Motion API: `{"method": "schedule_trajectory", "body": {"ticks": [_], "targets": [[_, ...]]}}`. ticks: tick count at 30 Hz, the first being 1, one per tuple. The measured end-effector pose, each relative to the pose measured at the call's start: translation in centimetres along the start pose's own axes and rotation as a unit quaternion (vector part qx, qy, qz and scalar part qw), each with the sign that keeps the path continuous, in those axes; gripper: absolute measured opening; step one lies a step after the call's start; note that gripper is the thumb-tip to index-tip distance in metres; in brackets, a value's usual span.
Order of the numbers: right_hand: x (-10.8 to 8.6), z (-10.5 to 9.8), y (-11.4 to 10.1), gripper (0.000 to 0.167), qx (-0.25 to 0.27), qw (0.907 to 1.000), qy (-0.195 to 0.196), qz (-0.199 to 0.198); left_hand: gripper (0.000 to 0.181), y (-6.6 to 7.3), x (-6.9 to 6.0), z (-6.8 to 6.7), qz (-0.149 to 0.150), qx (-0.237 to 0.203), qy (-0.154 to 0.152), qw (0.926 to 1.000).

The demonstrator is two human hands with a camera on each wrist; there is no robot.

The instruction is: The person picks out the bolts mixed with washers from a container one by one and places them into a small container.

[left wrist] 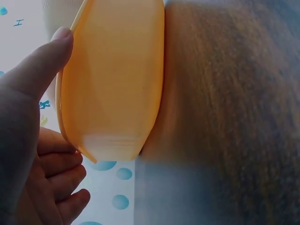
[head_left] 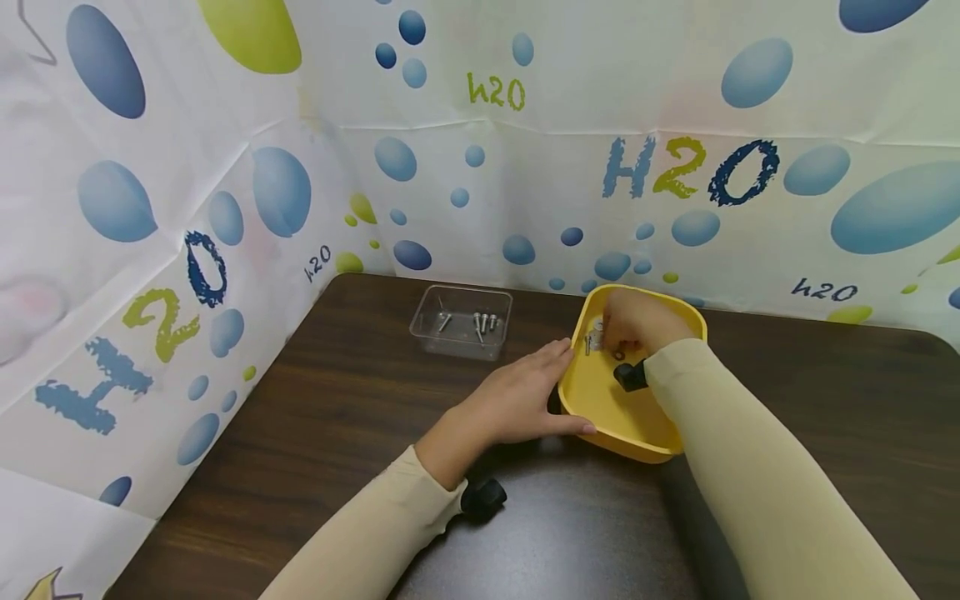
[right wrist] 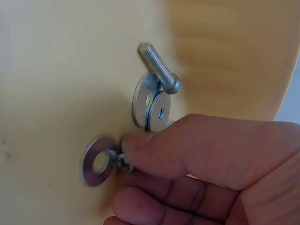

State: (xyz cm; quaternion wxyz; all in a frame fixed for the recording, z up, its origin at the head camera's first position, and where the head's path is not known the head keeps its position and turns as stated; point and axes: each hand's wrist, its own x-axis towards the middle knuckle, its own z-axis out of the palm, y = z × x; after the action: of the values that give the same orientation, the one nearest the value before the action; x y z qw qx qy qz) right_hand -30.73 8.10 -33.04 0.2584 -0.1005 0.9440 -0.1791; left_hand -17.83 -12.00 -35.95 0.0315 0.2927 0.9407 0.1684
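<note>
My right hand [head_left: 641, 321] reaches into a yellow plastic basin [head_left: 611, 408]. In the right wrist view its thumb and forefinger pinch a small metal fastener [right wrist: 124, 162], mostly hidden by the fingers. A flat washer [right wrist: 96, 180] lies right beside the fingertips. Above the thumb, two large washers [right wrist: 139, 111] overlap, and a socket-head bolt [right wrist: 158, 68] leans against them. My left hand [head_left: 517, 400] rests against the basin's near-left side, its thumb on the rim and its fingers extended along the outside, as the left wrist view [left wrist: 44, 65] also shows.
A clear plastic box [head_left: 457, 346] holding several bolts [head_left: 480, 323] stands left of the basin on the dark wooden table [head_left: 337, 392]. Behind the table hangs a white sheet [head_left: 555, 200] printed with bubbles. Each wrist wears a small black camera [head_left: 483, 498].
</note>
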Motion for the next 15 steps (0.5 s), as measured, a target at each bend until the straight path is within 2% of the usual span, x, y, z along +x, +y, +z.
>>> {"method": "schedule_trajectory", "body": {"ticks": [5, 15], "targets": [[0.18, 0.36, -0.21, 0.007, -0.019, 0.9998, 0.000, -0.003, 0.105, -0.02, 0.02, 0.14, 0.002, 0.000, 0.003, 1.0000], [0.64, 0.46, 0.54, 0.014, 0.016, 0.9996, -0.011, -0.018, 0.100, -0.15, -0.10, 0.13, -0.010, -0.014, -0.008, 0.9998]]}}
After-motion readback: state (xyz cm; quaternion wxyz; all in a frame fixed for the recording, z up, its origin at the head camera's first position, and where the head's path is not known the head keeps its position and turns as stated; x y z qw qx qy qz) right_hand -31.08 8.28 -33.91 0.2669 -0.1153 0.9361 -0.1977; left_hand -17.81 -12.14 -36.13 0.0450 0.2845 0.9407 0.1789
